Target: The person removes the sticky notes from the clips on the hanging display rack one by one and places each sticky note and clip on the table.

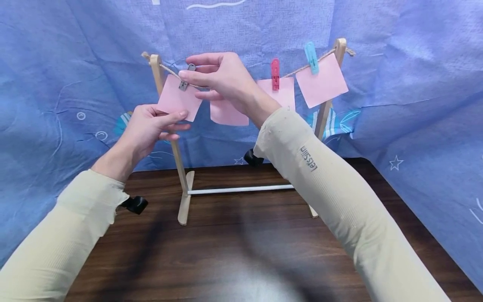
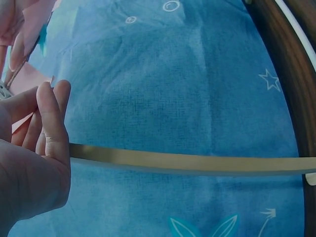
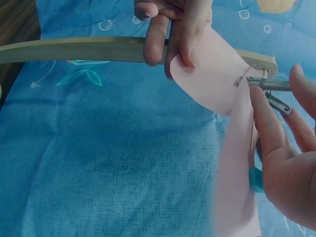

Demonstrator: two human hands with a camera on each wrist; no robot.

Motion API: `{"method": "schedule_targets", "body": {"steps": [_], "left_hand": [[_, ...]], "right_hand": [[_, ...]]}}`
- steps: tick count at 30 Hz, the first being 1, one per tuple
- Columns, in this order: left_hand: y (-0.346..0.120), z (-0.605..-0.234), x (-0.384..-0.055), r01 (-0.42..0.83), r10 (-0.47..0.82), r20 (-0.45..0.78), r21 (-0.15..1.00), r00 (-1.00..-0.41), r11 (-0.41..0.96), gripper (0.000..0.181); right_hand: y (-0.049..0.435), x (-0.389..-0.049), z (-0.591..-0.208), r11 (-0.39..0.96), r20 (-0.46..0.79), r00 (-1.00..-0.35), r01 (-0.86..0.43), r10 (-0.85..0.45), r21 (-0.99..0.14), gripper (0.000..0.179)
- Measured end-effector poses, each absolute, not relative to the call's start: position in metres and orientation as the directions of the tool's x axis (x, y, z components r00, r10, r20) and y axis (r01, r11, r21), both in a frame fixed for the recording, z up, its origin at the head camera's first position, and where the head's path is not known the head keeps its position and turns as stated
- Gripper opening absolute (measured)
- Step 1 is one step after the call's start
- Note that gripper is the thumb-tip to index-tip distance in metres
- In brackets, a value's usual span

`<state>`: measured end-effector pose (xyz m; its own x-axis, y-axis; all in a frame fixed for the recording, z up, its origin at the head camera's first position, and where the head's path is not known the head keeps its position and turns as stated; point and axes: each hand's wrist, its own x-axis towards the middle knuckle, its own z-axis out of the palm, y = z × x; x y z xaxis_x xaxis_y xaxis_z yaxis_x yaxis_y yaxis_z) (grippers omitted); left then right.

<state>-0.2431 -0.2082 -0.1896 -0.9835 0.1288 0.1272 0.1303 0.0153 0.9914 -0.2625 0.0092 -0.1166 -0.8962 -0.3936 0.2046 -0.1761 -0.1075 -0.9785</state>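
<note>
My left hand (image 1: 145,128) pinches the lower edge of a square pink paper sheet (image 1: 176,98) between thumb and fingers. The sheet hangs at the left end of a twine line (image 1: 170,71), and a grey clothespin (image 1: 183,86) bites its top edge. My right hand (image 1: 230,79) is at that clothespin, thumb touching its front and the other fingers spread apart around it. In the right wrist view, the handles of the clothespin (image 3: 276,103) stand apart. Another pink sheet (image 1: 228,114) hangs partly behind my right hand.
A wooden rack with a left post (image 1: 177,157) and right post (image 1: 323,119) holds the twine. Red (image 1: 275,74) and light blue (image 1: 311,58) clothespins grip further pink sheets. A white bar (image 1: 241,189) joins the feet on the dark wooden table (image 1: 226,247). Blue cloth (image 1: 113,42) hangs behind.
</note>
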Motion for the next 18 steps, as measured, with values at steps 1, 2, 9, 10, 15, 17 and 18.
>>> {"method": "schedule_targets", "body": {"steps": [1,2,9,10,15,17,18], "left_hand": [[-0.208,-0.190,-0.243,0.129,0.130,0.126,0.992,-0.984,0.014,0.025],[-0.208,-0.190,-0.243,0.127,0.130,0.125,0.992,-0.984,0.012,0.024],[-0.208,-0.189,-0.240,0.122,0.134,0.119,0.992,-0.984,0.012,0.019],[-0.209,-0.188,-0.240,0.122,0.135,0.119,0.992,-0.984,0.014,0.019],[-0.210,-0.187,-0.238,0.125,0.133,0.121,0.992,-0.984,0.028,0.020],[-0.210,-0.187,-0.238,0.127,0.131,0.121,0.991,-0.984,0.033,0.020],[-0.210,-0.187,-0.237,0.126,0.131,0.121,0.991,-0.984,0.035,0.020]], "right_hand": [[0.009,-0.262,-0.116,-0.107,0.202,-0.900,-0.174,-0.386,-0.979,0.042],[0.009,-0.262,-0.116,-0.103,0.201,-0.903,-0.175,-0.380,-0.979,0.042],[0.013,-0.259,-0.114,-0.046,0.189,-0.898,-0.186,-0.396,-0.981,0.045],[0.014,-0.258,-0.113,-0.031,0.190,-0.896,-0.194,-0.402,-0.980,0.046],[0.019,-0.256,-0.108,0.054,0.178,-0.894,-0.219,-0.411,-0.974,0.049],[0.021,-0.255,-0.107,0.088,0.174,-0.896,-0.229,-0.409,-0.969,0.050],[0.021,-0.254,-0.107,0.103,0.177,-0.895,-0.238,-0.409,-0.966,0.050]]}}
